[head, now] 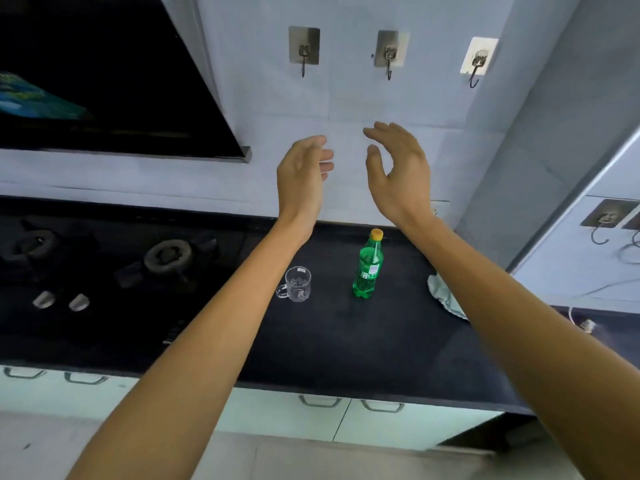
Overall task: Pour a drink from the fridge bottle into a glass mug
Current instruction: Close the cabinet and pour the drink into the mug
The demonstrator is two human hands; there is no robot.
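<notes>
Bottle (368, 268) stands capped on the counter (346, 341) near the empty glass mug (298, 284); pouring remains undone. Left hand (300, 174) and right hand (398, 174) hover above, fingers relaxed, holding nothing.

On the dark counter (346, 341) — an upright, clear glass mug (297, 285), a green bottle (367, 268) standing near its right, a pale cloth (441, 294) farther right — gas hob (168, 255) at left.

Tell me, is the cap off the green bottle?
No, the orange cap sits on the green bottle, which stands upright on the black counter while the left hand and the right hand hover above, empty.
</notes>
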